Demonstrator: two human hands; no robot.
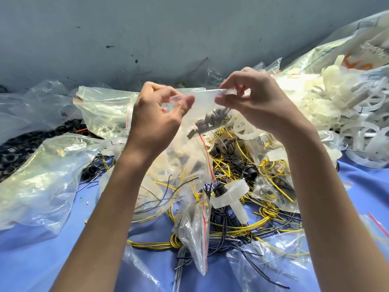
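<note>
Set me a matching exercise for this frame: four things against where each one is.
Things:
1 small clear bag
2 yellow wires
3 white plastic fitting
4 black rings

Places:
A at the far left edge
B pinched between left hand and right hand
C resting on the wire tangle, low centre
D tangled on the blue cloth

Pairs: 1-B, 2-D, 3-C, 4-A

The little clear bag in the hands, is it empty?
No, the little clear bag, pinched at its top by the left hand and the right hand, has small grey pieces inside.
</note>
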